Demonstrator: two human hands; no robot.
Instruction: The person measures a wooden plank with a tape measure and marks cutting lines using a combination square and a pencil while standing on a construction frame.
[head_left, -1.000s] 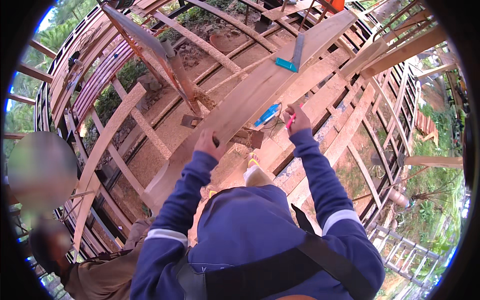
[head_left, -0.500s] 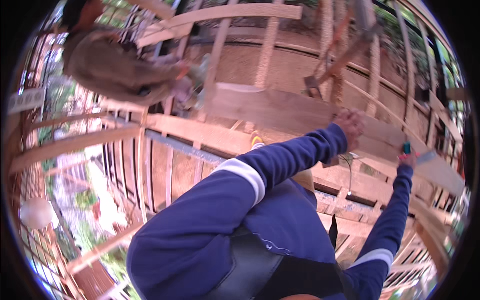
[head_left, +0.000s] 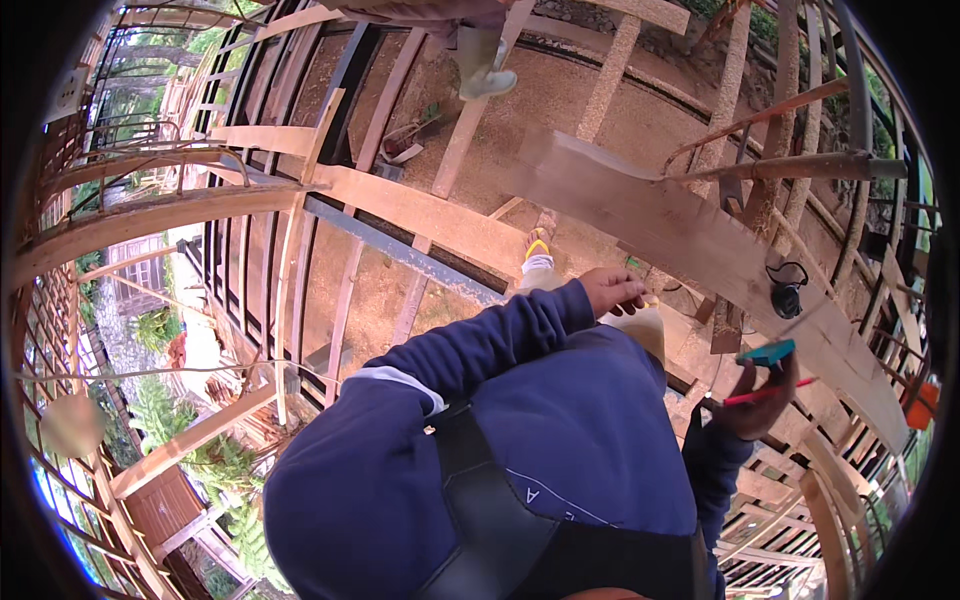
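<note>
My left hand is at my waist, fingers curled together; what they hold, if anything, is hidden. My right hand, near the plank's right part, grips a teal-handled square, its blade extending over the wide wooden plank, and a pink pencil. A black object with a looped cord rests on the plank, just above the square. My foot in a yellow flip-flop is below the plank's left part.
A co-worker's pale rubber boot is at the top. Rusty metal bars cross above the plank. Timber joists and a steel beam frame open gaps over dirt. An orange object is at the far right.
The view has swung round. My right hand has picked up the square from the plank. My left hand has left the plank for my waist; the black object now lies there.
</note>
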